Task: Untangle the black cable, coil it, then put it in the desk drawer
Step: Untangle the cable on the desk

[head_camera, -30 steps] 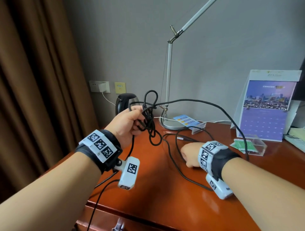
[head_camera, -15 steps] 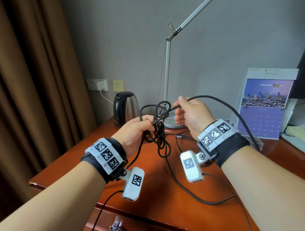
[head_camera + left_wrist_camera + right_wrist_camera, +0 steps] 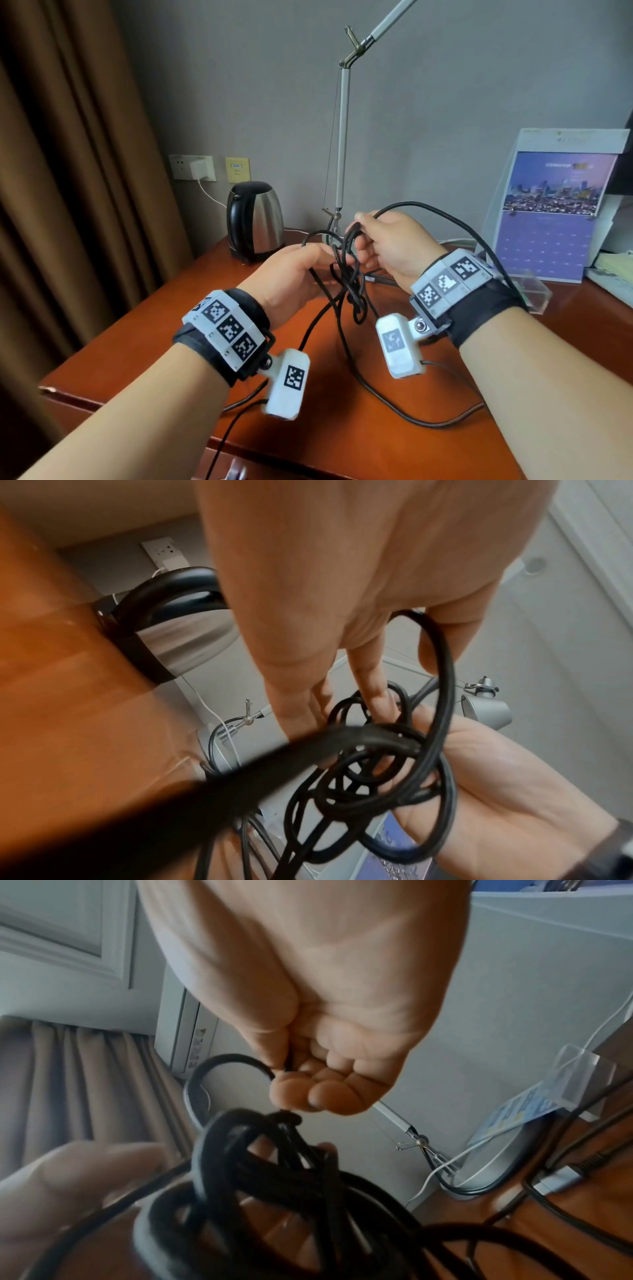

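A tangled black cable (image 3: 349, 274) hangs in a knot between both hands above the wooden desk (image 3: 178, 318). My left hand (image 3: 291, 274) holds the knot from the left, its fingers threaded among the loops (image 3: 369, 775). My right hand (image 3: 387, 246) pinches one strand at the top of the tangle (image 3: 287, 1066), fingers curled. Long slack strands (image 3: 394, 401) trail down over the desk and off its front edge. A sliver of the drawer front (image 3: 236, 471) shows below the desk edge.
A black and steel kettle (image 3: 255, 219) stands at the back left. The desk lamp (image 3: 342, 137) rises behind the hands. A calendar stand (image 3: 551, 212) and a clear acrylic holder (image 3: 534, 287) sit at the right. Brown curtains (image 3: 68, 171) hang at the left.
My right hand rose from the desk and took a strand at the top of the knot. Both hands have since drawn closer together, lower over the desk.
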`<action>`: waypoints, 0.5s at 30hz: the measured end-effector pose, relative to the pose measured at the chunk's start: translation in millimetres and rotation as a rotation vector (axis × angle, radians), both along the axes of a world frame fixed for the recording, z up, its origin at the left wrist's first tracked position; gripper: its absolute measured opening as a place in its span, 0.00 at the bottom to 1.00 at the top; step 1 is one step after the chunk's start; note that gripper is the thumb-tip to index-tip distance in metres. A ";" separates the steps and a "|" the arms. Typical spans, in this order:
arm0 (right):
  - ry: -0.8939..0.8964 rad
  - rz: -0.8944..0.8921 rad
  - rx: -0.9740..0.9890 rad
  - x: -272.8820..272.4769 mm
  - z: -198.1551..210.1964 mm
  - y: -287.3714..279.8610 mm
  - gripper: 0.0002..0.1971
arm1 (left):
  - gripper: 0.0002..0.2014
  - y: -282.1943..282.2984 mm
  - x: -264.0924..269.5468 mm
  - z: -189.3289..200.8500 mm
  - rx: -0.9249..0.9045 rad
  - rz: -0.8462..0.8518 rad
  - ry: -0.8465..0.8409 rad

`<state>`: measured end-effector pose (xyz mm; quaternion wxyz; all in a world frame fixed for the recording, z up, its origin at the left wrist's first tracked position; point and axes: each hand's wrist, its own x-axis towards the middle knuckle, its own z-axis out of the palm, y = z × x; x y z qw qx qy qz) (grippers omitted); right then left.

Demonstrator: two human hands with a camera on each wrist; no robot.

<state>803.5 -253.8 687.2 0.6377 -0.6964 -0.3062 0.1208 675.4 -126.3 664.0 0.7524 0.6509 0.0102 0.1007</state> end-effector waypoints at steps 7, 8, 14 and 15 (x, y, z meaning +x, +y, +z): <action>-0.055 0.125 -0.112 4.6 -3.3 1.1 0.12 | 0.28 6.5 -4.7 8.7 -0.007 -0.078 -0.002; -0.043 0.134 -0.099 5.2 -3.3 -0.2 0.11 | 0.30 8.6 -5.8 11.0 -0.052 -0.112 -0.002; -0.026 0.063 -0.060 7.1 -11.6 -8.5 0.15 | 0.35 12.8 4.7 9.7 -0.166 -0.129 0.030; -0.039 0.048 -0.078 6.5 -12.8 -9.8 0.16 | 0.33 10.5 10.0 8.6 -0.175 -0.070 0.040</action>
